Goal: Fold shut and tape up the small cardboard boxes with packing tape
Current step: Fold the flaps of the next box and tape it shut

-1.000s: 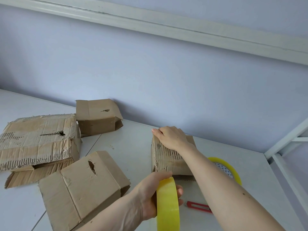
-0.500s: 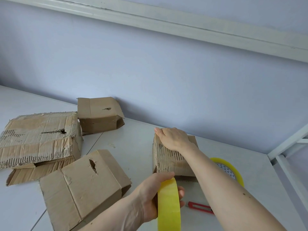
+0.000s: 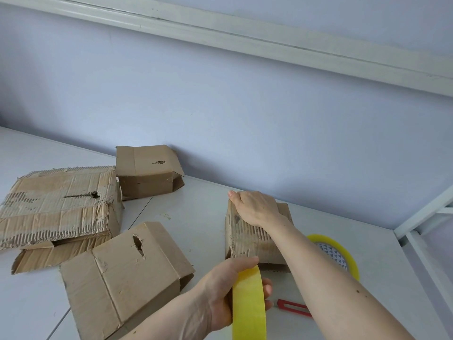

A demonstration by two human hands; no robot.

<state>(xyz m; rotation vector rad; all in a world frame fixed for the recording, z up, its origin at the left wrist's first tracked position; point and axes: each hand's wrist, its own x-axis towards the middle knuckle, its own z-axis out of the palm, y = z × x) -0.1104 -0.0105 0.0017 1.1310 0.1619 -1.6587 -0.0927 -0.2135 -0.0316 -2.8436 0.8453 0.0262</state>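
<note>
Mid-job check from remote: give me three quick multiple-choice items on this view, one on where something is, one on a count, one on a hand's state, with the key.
1. Where does the red cutter lie?
A. On top of a box
B. On the table, under the right forearm
C. In the left hand

2. How many tape rolls show?
A. One
B. Two
C. Three

3. What is the right hand doing?
A. Resting on top of the small box
B. Gripping the cutter
C. Hanging idle off the table

Key: 1 B, the cutter lies flat on the white surface beside the held roll. 2 B, one roll is gripped by the left hand, a second roll lies behind the right forearm. 3 A, the palm lies over the box's top edge.
</note>
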